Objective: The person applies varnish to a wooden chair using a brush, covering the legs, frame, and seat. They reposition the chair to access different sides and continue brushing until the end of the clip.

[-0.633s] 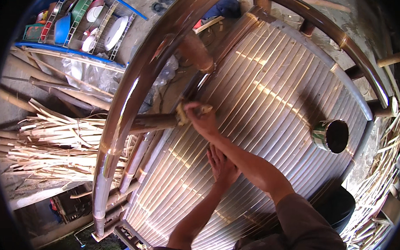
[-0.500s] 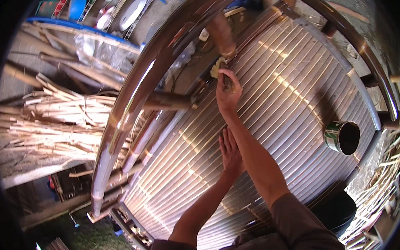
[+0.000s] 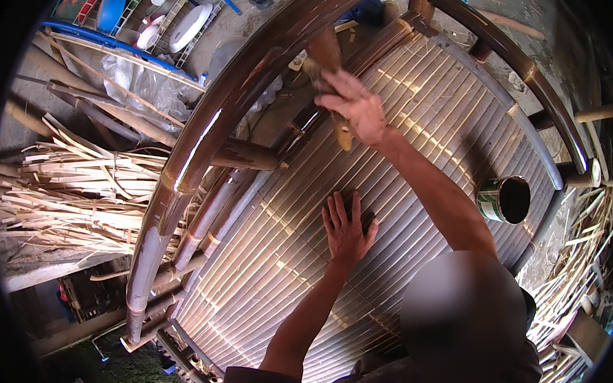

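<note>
My left hand [image 3: 346,231] lies flat on the bamboo slat surface [image 3: 289,261] with its fingers spread. Farther away, my right hand [image 3: 366,113] is closed around a paintbrush [image 3: 345,136], whose wooden handle end sticks out below the palm. The brush head is blurred and sits against or close beside a short brown bamboo post [image 3: 325,48]; I cannot tell whether it touches. Over that post runs a thick, glossy dark-brown curved bamboo rail [image 3: 247,84]. An open can [image 3: 488,201] with a dark inside and a green label stands on the slats at the right.
A second dark curved bamboo rail [image 3: 495,36] borders the slats on the far right. Split bamboo strips [image 3: 81,194] are heaped at the left, with more strips [image 3: 570,269] at lower right. Clear plastic bags [image 3: 145,89] and a rack with dishes [image 3: 190,25] are at upper left.
My right hand has turned over and shifted slightly up with the brush, which now points toward the post. My left hand shows more fully, apart from the right forearm. The view has shifted slightly.
</note>
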Motion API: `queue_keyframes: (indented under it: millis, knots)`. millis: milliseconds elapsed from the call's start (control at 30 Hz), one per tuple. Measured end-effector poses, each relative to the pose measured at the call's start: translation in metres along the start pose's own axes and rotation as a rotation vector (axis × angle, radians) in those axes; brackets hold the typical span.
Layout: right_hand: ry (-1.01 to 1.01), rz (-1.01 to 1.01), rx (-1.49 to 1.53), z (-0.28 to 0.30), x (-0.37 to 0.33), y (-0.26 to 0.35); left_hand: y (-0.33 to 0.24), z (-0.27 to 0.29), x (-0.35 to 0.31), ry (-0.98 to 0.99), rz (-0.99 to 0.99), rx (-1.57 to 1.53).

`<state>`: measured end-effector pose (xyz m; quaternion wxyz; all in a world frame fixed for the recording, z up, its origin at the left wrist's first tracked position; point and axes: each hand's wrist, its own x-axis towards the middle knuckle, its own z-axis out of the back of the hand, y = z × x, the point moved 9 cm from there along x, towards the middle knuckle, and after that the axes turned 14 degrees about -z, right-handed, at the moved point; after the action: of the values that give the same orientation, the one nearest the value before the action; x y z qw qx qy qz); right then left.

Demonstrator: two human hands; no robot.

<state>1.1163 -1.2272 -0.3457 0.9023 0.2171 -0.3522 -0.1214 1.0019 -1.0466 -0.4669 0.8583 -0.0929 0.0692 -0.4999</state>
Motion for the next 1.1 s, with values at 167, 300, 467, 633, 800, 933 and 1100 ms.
queue_keyframes:
  millis: [167,300,467,633,800,933,1100]
  knots:
    - [0.037,-0.007,-0.005,0.011,-0.006,-0.012,-0.003,-0.004,0.006,0.023,-0.015,-0.031]
    - [-0.118,-0.033,0.183,0.052,0.024,0.011,0.005,-0.01,-0.006,0.013,0.002,-0.026]
    - [-0.447,-1.037,1.986,-0.016,0.006,0.01,0.005,-0.016,-0.004,0.103,-0.081,0.087]
    - [0.01,-1.28,2.389,-0.098,-0.043,0.109,-0.006,0.008,0.0,0.051,0.006,0.056]
    - [-0.407,-1.061,2.449,-0.072,-0.013,0.037,-0.025,0.005,0.011,0.022,-0.023,-0.108]
    - [-0.224,-1.413,2.586,-0.081,-0.042,0.131,-0.003,-0.01,0.003,0.081,0.034,0.08]
    - [-0.185,-1.055,2.116,-0.088,-0.051,0.105,0.005,-0.02,0.001,0.101,0.035,0.044]
